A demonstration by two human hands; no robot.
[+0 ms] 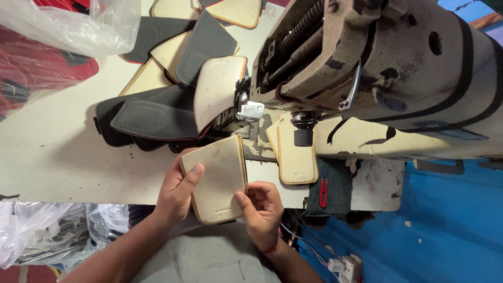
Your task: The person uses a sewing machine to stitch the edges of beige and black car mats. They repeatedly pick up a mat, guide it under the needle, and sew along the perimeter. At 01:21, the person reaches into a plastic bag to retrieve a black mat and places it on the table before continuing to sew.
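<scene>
A cream padded panel (217, 178) with a tan piped edge was held at the near edge of the pale worktable (57, 152), just in front of the sewing machine (387, 73). It was gripped along its left side by the left hand (178, 188), thumb laid across the face, and pinched at its lower right corner by the right hand (262, 209). A second cream panel (296, 157) lay under the machine's arm. Dark grey and cream panels (162, 105) were piled behind. Clear plastic bags (78, 23) were seen at the upper left, over red material (42, 68). A small red thread snip (323, 192) lay on a dark green cloth (335, 183).
</scene>
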